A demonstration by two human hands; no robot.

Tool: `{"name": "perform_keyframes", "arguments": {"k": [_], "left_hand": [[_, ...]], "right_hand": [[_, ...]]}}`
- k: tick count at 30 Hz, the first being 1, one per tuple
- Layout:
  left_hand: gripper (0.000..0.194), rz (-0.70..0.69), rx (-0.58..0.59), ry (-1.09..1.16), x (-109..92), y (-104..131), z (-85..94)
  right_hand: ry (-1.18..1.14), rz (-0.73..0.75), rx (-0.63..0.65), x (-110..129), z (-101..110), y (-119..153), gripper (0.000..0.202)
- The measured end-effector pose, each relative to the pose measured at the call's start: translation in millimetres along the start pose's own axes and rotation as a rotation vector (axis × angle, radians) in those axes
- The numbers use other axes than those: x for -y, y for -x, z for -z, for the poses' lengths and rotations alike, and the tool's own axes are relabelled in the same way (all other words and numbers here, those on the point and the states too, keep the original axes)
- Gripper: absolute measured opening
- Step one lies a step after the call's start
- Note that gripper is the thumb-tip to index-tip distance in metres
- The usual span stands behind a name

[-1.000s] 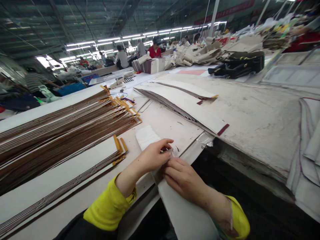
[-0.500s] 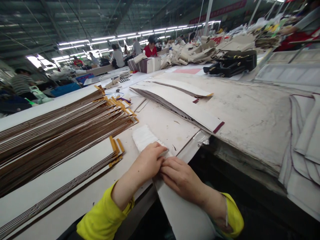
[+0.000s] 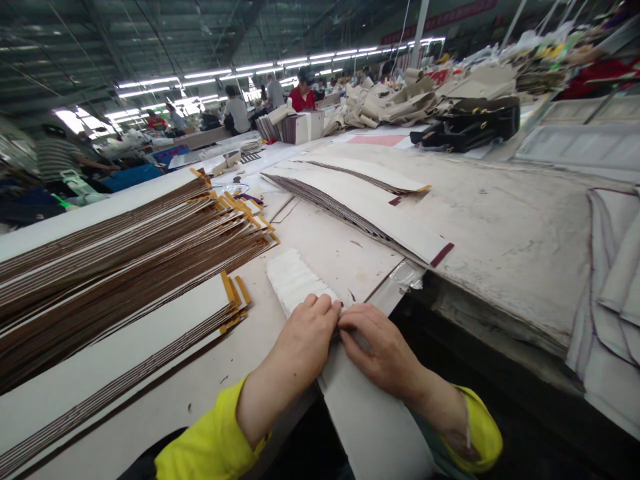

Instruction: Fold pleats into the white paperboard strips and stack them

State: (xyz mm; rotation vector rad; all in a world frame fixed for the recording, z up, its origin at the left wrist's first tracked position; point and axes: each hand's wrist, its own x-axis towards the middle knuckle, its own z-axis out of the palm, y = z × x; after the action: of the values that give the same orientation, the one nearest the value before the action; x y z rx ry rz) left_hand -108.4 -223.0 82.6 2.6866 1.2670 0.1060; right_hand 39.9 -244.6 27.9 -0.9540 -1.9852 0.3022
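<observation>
My left hand (image 3: 306, 333) and my right hand (image 3: 381, 348) meet fingertip to fingertip at the near table edge. Both press on the top end of a long white card strip (image 3: 373, 413) that slopes down off the edge towards me. Just beyond the fingers lies a small white ribbed pad (image 3: 294, 277) on the table. Whether either hand pinches something small is hidden by the fingers. Yellow sleeves cover both forearms.
A big fanned stack of white-and-brown card sheets with orange tabs (image 3: 125, 267) fills the left. A second fanned stack (image 3: 360, 200) lies behind the hands. A black bag (image 3: 470, 123) and fabric piles sit at the back right; other workers stand far off.
My left hand has slid down and closer, its fingers now flat beside the right hand's fingertips. The right hand has shifted slightly forward on the white strip.
</observation>
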Motion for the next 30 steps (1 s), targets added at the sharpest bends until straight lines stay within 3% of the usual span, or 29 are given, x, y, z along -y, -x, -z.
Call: {"name": "perform_keyframes", "arguments": {"k": [3,7,17,24,30], "left_hand": [[0.033,0.003,-0.009,-0.026,1.5,0.0,-3.0],[0.034,0.035,-0.039,0.018,3.9,1.8,-5.5],[0.023,0.048,-0.128,0.102,10.6,6.2,-10.1],[0.022,0.164,-0.214,0.27,31.0,31.5,-8.6],[0.02,0.188,-0.261,0.373,33.5,41.2,-12.8]], "right_hand": [[0.06,-0.118,-0.048,-8.2,4.4,-3.1,0.026],[0.066,-0.139,0.021,-12.1,6.0,-9.3,0.037],[0.246,-0.101,0.179,-2.7,4.9,-13.4,0.025],[0.275,-0.074,0.274,1.0,10.4,-21.3,0.027],[0.249,-0.055,0.366,4.4,7.0,-34.3,0.022]]}}
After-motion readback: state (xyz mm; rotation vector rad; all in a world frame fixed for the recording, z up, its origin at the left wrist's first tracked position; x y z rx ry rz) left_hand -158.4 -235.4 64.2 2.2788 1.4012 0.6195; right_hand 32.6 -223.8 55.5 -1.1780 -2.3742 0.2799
